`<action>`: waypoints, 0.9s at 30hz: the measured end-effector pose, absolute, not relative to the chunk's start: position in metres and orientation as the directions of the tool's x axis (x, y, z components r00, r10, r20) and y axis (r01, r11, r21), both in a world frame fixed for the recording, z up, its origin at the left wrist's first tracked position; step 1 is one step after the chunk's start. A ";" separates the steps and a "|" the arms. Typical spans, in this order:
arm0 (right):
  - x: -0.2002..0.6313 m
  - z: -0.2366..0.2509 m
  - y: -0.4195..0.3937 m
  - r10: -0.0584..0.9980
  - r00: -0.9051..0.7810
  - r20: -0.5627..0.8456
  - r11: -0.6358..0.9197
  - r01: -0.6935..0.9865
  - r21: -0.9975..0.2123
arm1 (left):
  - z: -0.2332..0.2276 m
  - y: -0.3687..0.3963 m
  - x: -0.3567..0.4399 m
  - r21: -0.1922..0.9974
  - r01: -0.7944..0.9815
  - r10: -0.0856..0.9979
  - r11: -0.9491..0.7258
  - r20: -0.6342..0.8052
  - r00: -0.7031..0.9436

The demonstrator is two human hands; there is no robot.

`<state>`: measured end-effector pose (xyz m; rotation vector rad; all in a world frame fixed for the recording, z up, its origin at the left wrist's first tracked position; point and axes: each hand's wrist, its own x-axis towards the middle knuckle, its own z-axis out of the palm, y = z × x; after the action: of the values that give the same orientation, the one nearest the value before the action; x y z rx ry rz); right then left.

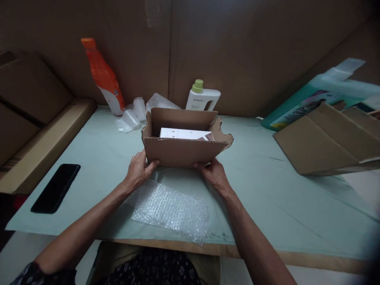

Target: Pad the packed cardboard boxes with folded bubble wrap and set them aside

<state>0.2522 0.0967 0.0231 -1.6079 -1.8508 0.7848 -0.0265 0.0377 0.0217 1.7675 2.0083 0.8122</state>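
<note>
Both my hands grip an open cardboard box by its lower corners, in the middle of the table. My left hand has its thumb on the front wall and its fingers round the left side. On the right, my right hand holds the other corner in the same way, its fingers partly hidden. Inside the cardboard box lies a white printed box, its top face showing. The right flap is ragged along its edge. A sheet of bubble wrap lies flat between my forearms.
Behind stand an orange bottle, bubble wrap pieces and a white bottle with a green cap. To the right are a cardboard carton and a teal jug. A black phone and cardboard boxes are at left.
</note>
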 end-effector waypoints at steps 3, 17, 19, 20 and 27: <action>0.260 0.022 0.102 0.988 -0.145 0.044 0.131 0.665 -0.735 | 0.022 0.043 -0.032 0.637 0.769 0.989 0.053 0.075 -0.131; 0.281 0.001 -0.045 0.888 -0.440 0.136 0.455 0.796 -0.399 | 0.022 -0.039 -0.051 0.350 0.933 0.954 -0.078 -0.245 0.172; 0.275 0.003 -0.050 0.905 -0.404 0.133 0.417 0.783 -0.463 | 0.026 -0.046 -0.039 0.325 0.943 0.938 -0.074 -0.298 0.176; 0.273 0.005 -0.051 0.919 -0.378 0.113 0.380 0.771 -0.510 | 0.028 -0.050 -0.034 0.312 0.948 0.932 -0.070 -0.319 0.174; 0.274 0.019 -0.032 0.993 -0.117 -0.016 0.051 0.550 -0.833 | 0.031 -0.063 -0.026 0.349 0.937 0.938 0.022 -0.331 0.102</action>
<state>0.2739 -0.0323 0.0185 -1.5546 -1.7333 0.9469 -0.0262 -0.0633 0.0307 1.9060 1.8264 0.0041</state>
